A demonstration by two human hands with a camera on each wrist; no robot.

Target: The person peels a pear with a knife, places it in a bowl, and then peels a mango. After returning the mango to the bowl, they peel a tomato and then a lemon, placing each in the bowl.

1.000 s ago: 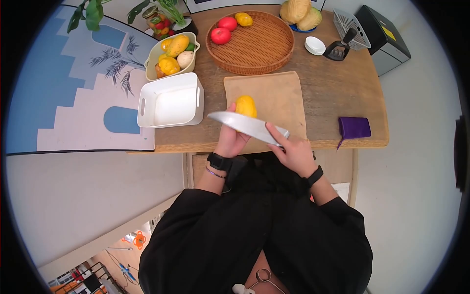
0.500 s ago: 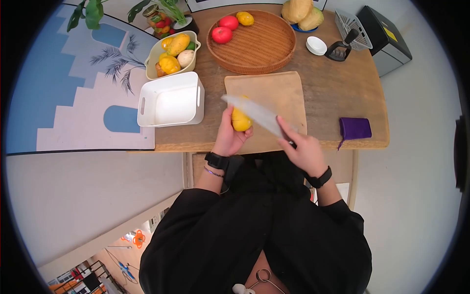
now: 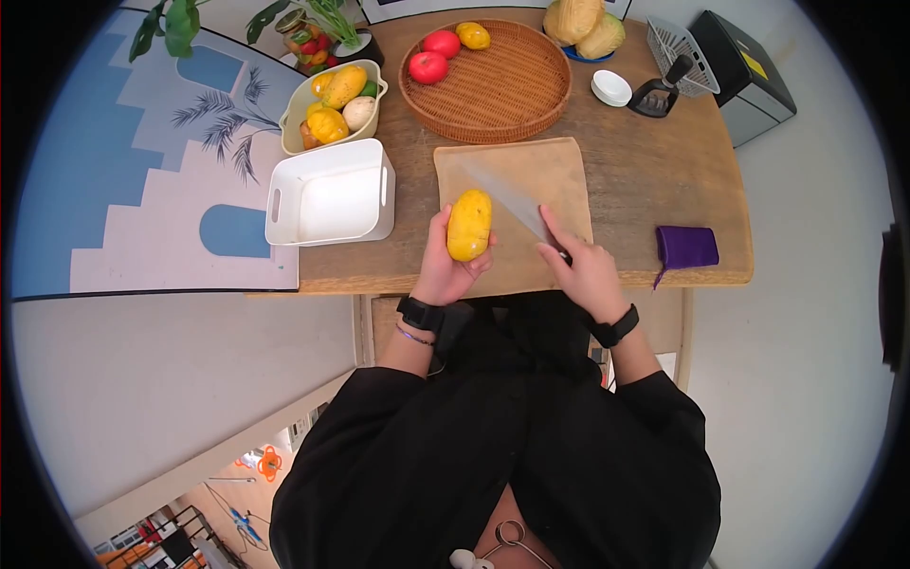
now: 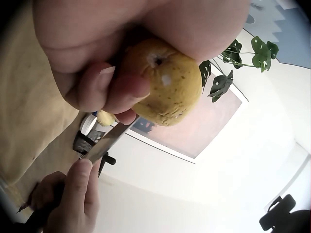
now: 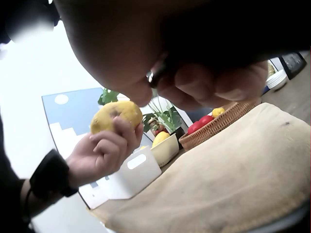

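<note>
My left hand [image 3: 447,261] grips an oblong yellow mango [image 3: 469,226] above the front of the cloth-covered board [image 3: 550,180]. Its skin is speckled and wrinkled around a dark stem scar, as the left wrist view shows. In my right hand [image 3: 590,280] is a large kitchen knife [image 3: 519,204], its handle mostly covered by the fingers. The forefinger lies along the blade, which points away to the far left over the board, just right of the mango. From the right wrist, the mango [image 5: 116,116] shows raised in the left fingers.
Left of the board stands a white bin [image 3: 332,199], behind it a cream bowl [image 3: 377,123] of fruit. A wicker tray [image 3: 502,85] with two red fruits and a yellow one is behind the board. To the right lie a purple pouch [image 3: 687,247] and a white dish [image 3: 611,89].
The knife has swung from across the mango to its right side, with the right hand moving right. The left hand has brought the mango slightly nearer and turned it into fuller view.
</note>
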